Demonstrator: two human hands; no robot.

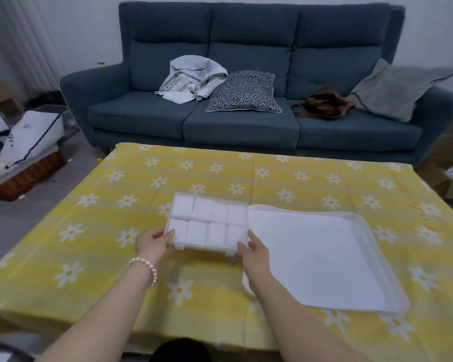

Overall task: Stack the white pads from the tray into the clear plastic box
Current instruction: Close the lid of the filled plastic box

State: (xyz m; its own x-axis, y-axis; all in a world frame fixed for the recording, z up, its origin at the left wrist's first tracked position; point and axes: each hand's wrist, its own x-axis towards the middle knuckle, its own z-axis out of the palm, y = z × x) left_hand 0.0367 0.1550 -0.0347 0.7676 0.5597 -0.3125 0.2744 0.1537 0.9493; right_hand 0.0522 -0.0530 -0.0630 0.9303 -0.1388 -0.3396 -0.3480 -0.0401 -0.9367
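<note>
The clear plastic box (179, 247) lies on the yellow flowered tablecloth, its compartments filled with white pads (209, 222) in two rows. My left hand (153, 244) grips its near left corner, thumb on top. My right hand (254, 253) holds the near right corner, fingers curled at the edge. The white tray (324, 254) sits right of the box, touching it, and shows no pads inside.
The table (220, 173) is covered by a yellow cloth with white daisies. Behind it stands a blue sofa (246, 126) with clothes, cushions and a brown bag. A wicker basket (24, 176) and boxes stand on the floor at the left.
</note>
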